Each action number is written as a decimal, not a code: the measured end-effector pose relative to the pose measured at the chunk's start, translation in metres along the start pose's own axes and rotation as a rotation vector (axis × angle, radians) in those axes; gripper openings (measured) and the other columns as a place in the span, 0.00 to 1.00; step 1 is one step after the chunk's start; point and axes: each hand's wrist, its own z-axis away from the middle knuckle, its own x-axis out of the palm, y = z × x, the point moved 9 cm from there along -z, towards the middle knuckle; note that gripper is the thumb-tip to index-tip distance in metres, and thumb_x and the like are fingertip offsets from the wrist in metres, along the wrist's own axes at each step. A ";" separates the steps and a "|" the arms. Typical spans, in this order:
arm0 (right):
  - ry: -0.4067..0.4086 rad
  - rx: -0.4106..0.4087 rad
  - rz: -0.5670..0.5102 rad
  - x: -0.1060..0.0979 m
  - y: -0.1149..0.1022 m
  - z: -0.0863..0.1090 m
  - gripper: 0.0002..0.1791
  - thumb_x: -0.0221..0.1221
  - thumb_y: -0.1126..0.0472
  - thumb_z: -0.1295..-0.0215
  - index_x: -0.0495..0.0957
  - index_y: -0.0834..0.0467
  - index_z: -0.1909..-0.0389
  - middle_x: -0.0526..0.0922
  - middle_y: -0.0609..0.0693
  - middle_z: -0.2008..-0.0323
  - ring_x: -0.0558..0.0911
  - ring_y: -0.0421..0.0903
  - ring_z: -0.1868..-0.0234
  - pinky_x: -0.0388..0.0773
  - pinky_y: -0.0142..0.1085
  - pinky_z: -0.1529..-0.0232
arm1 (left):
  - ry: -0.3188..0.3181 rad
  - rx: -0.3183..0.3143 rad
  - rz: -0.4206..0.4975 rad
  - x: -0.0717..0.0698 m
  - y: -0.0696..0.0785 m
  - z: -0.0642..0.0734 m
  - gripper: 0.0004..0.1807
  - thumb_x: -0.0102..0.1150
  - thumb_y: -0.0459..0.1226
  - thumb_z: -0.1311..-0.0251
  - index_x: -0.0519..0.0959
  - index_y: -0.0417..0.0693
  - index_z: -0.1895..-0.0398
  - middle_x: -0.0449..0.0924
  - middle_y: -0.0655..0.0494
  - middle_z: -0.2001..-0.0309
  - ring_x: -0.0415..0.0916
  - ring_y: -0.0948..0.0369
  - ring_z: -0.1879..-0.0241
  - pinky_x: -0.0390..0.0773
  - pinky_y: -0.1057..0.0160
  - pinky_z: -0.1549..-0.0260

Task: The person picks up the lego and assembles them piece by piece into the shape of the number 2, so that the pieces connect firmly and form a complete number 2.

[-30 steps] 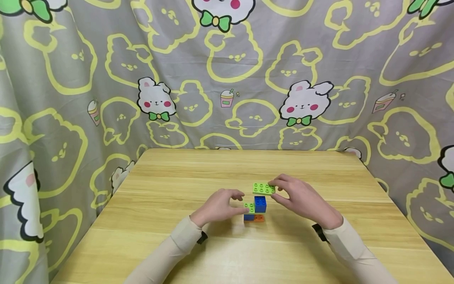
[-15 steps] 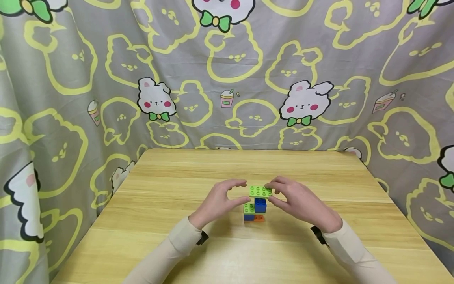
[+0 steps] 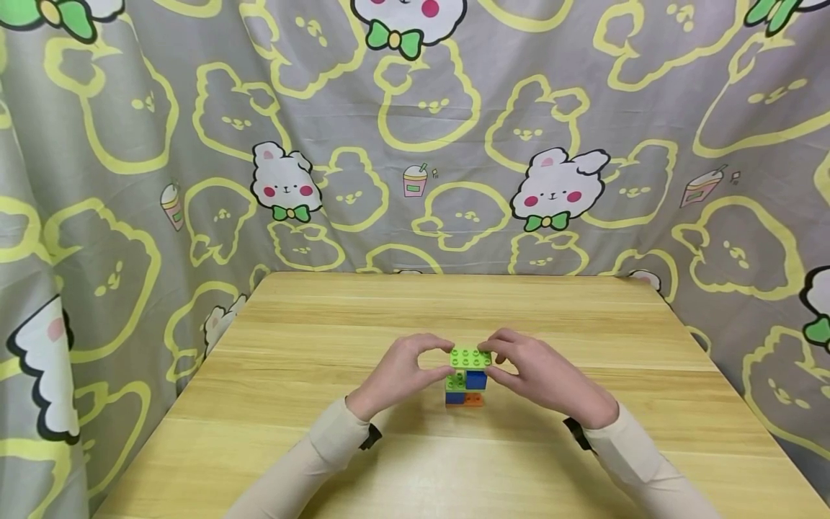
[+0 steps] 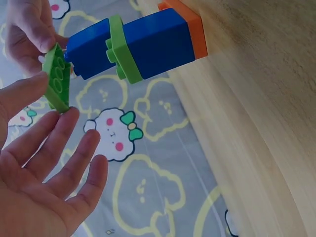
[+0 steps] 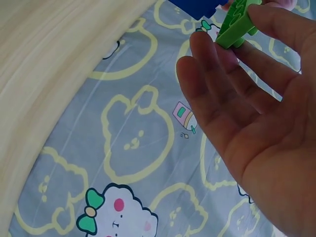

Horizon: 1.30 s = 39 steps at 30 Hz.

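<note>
A bright green eight-stud building plate [image 3: 468,358] is held level between both hands in the head view. My left hand [image 3: 402,369] pinches its left end with thumb and fingertips, while my right hand [image 3: 547,375] pinches the right end. Below it stands a small stack: an upper blue brick [image 3: 476,380], a second green plate [image 3: 455,382], a lower blue brick [image 3: 455,397] and an orange plate [image 3: 475,399] on the table. From the left wrist, the held plate's hollow underside [image 4: 58,76] faces the upper blue brick's studs, with a small gap showing.
The stack stands on a light wooden table [image 3: 324,310]. A grey curtain [image 3: 357,108] with yellow outlines and white cartoon animals hangs behind the table and along its sides. Dark straps [image 3: 579,434] show at the wrists.
The right hand has brought the green plate left and down over the stack. The left hand has risen slightly and now pinches the plate's left end. The stack has stayed put.
</note>
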 end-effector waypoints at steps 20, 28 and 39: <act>-0.055 -0.016 -0.074 0.012 -0.002 -0.001 0.16 0.67 0.57 0.31 0.83 0.57 0.45 0.82 0.45 0.52 0.85 0.43 0.58 0.83 0.34 0.57 | -0.056 -0.007 -0.040 0.004 0.001 0.000 0.16 0.71 0.39 0.37 0.85 0.46 0.47 0.86 0.55 0.51 0.82 0.50 0.49 0.80 0.46 0.47; -0.055 -0.015 -0.072 0.012 0.001 -0.002 0.17 0.67 0.57 0.31 0.82 0.56 0.45 0.82 0.45 0.52 0.85 0.41 0.58 0.84 0.35 0.57 | -0.055 -0.013 -0.042 0.004 -0.001 0.000 0.16 0.71 0.39 0.37 0.85 0.46 0.47 0.86 0.56 0.50 0.81 0.50 0.49 0.80 0.46 0.47; -0.044 -0.005 -0.062 0.013 0.003 -0.003 0.17 0.66 0.56 0.31 0.82 0.57 0.44 0.82 0.46 0.50 0.84 0.39 0.57 0.84 0.35 0.56 | -0.032 -0.010 -0.038 0.002 0.000 -0.001 0.16 0.71 0.40 0.37 0.85 0.47 0.48 0.86 0.57 0.51 0.81 0.52 0.50 0.80 0.46 0.48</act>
